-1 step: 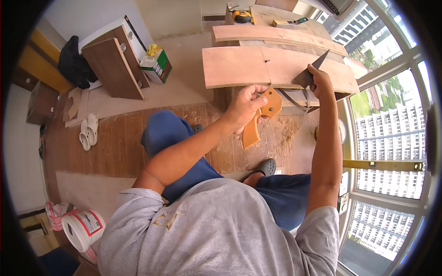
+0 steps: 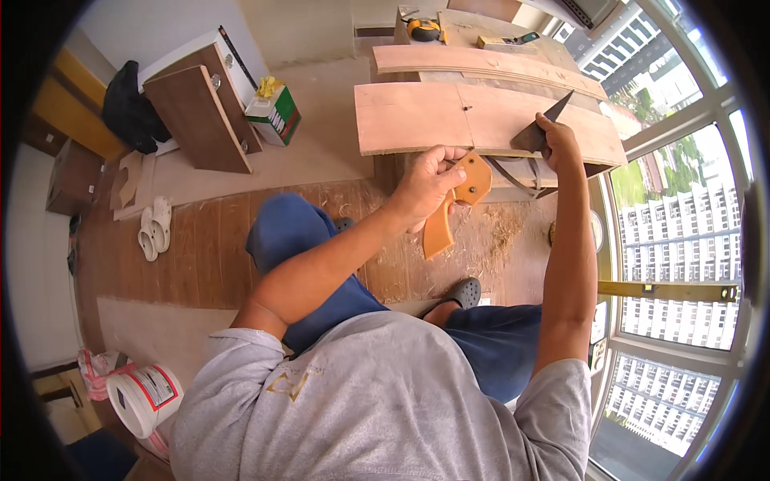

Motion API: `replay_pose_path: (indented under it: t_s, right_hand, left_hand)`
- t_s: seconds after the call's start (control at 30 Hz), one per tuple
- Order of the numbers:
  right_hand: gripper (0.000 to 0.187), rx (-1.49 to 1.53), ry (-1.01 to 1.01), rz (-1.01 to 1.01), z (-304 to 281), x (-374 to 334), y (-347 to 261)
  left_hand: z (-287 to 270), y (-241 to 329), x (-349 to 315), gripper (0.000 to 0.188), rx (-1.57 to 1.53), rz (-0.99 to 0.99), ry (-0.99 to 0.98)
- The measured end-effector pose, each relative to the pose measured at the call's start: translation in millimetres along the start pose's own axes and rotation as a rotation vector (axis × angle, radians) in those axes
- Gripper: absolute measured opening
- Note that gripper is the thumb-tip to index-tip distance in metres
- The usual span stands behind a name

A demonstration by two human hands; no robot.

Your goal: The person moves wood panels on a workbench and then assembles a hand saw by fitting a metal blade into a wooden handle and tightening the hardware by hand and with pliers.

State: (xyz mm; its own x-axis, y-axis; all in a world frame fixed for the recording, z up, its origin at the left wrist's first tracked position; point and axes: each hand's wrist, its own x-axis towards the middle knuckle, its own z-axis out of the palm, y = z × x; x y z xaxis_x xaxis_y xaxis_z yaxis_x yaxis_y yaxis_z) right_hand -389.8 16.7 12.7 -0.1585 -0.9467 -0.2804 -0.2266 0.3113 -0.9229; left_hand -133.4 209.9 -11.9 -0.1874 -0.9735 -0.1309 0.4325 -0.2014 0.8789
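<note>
My left hand [image 2: 433, 186] is closed around an orange saw handle [image 2: 473, 178] with a curved grip and two dark bolts. The handle is held in the air by the near edge of a pinkish plywood board [image 2: 413, 116], its grip pointing down. Over the board's right part, my right hand [image 2: 557, 143] pinches a dark, flat, pointed piece [image 2: 552, 120], whose tip points away and to the right. I cannot tell what that dark piece is. A pencilled line and a small dark spot mark the board.
Behind the board lie a narrower plank [image 2: 489, 62], a yellow tape measure [image 2: 425, 30] and a brush-like tool [image 2: 509, 42]. Wood shavings [image 2: 505, 228] litter the floor. Brown panels [image 2: 196, 120] lean at the left, beside a green-and-white box [image 2: 275, 112]. A yellow level [image 2: 666, 291] is by the window.
</note>
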Motion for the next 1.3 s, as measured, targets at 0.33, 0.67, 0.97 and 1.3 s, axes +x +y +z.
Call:
replay_pose_path:
  t_s: [0.33,0.67,0.97,1.3]
  right_hand:
    - [0.053,-0.798,0.148,-0.162,0.9,15.4,-14.7]
    - [0.028,-0.866,-0.082,-0.725,107.7,-54.6,-23.4]
    - [0.023,-0.887,-0.013,-0.868,126.0,-43.1,-12.6]
    - [0.029,-0.142,-0.166,-0.542,112.0,-89.4,-16.8]
  left_hand:
    - [-27.9,36.3,9.9,0.041,-0.074,0.097,0.07]
    - [-37.2,43.4,12.7,0.029,-0.149,0.121,0.14]
    - [-44.9,46.2,17.9,0.034,-0.1,0.119,0.16]
    - [-60.5,44.8,28.4,0.027,-0.449,0.027,-0.081]
